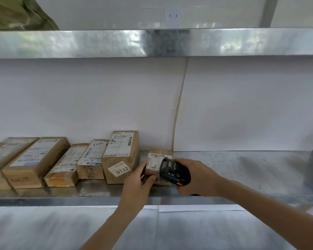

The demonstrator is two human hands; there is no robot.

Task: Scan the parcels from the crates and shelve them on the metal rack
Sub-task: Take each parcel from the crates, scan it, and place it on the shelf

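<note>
1. Nearest cam: the two forearms, coming in from 6 and 5 o'clock. Left hand (pixel 135 179) pinches the small parcel (pixel 156 164) at its front-left corner, thumb on the front face, fingers up the left side. Right hand (pixel 197 177) is wrapped round a black handheld scanner (pixel 173 171), held just over the parcel's right half, head pointing abt 10 o'clock at the label.
2. Metal rack (pixel 224 170): middle shelf carries everything; upper shelf edge runs across at 12 o'clock w/ a "1 - 2" tag on the wall above it.
3. Row of parcels (pixel 58 159) on the shelf from 9 o'clock inward, side by side; tallest, marked "9132" (pixel 120 156), sits just left of the small one, the left hand's fingers in the narrow gap betw. them.
4. Small parcel sits on the shelf, end of the row, abt centre frame, near the back wall.
5. Handling, my read: taped cardboard, stiff, prob. light given one-hand pinch; tape may be a bit slick. Best grip across the short sides, thumb front, fingers behind, label kept clear for the scan.
6. Dark blurred shape at 3 o'clock on the shelf: can't tell what.
</note>
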